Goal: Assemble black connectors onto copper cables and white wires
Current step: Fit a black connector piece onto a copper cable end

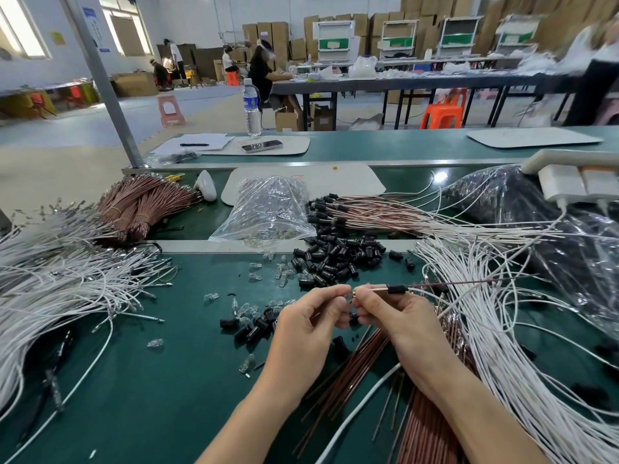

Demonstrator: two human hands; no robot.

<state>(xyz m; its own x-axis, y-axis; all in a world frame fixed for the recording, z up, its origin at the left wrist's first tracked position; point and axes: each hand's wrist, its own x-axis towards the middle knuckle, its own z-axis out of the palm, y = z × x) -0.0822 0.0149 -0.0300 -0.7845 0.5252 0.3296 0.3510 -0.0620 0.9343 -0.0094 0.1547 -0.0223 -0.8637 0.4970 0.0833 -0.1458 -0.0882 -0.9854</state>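
Far left: loose white wires (50, 286), metal tips pointing right; tied bundles of copper cables (144, 209) behind them, farther off
Left of centre: small clear bulbs (248, 309) scattered on the green mat (150, 380)
Centre, just beyond my hands: heap of black connectors (338, 259), within easy reach
My left hand (311, 316): fingers curled, thumb and forefinger pinching the metal end of a wire pair (375, 289)
My right hand (385, 313): pinching the same pair just beside the left; one black connector (397, 289) threaded on it, sitting just right of my fingertips
Step in hand, by my reckoning: seating the ends in that connector; best done with both pinches close together, the pair held straight, the connector slid left squarely so neither tip bends
Right: more copper cables and white wires fanned across the mat
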